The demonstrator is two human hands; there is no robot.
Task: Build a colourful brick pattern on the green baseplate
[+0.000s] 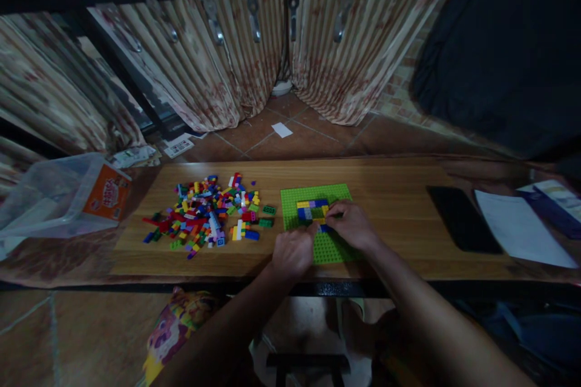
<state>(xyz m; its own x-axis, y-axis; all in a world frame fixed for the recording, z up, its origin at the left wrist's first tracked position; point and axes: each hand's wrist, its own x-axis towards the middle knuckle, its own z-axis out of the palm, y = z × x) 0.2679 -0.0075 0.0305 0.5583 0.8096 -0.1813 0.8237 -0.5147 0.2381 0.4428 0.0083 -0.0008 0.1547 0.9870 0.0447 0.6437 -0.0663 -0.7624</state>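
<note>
A green studded baseplate (pixel 333 249) lies on the wooden table, bearing a low rectangular wall of toy bricks (pixel 312 204) in blue, yellow, grey and lilac. My left hand (pixel 294 251) rests over the plate's left front part, fingers curled, the index fingertip at the wall's near side. Coming in from the right, my right hand (pixel 351 224) has its thumb and fingers pinched together at the wall's right side, touching the bricks. Whatever sits between the fingertips of either hand is too small and covered to make out. The near side of the wall is partly hidden by both hands.
Left of the plate spreads a pile of loose bricks (pixel 200 208), with a few green bricks (pixel 269 210) nearest the plate. A clear plastic bin (pixel 59 193) stands at the far left. To the right lie a black tablet-like slab (pixel 463 217) and white paper (pixel 521 227).
</note>
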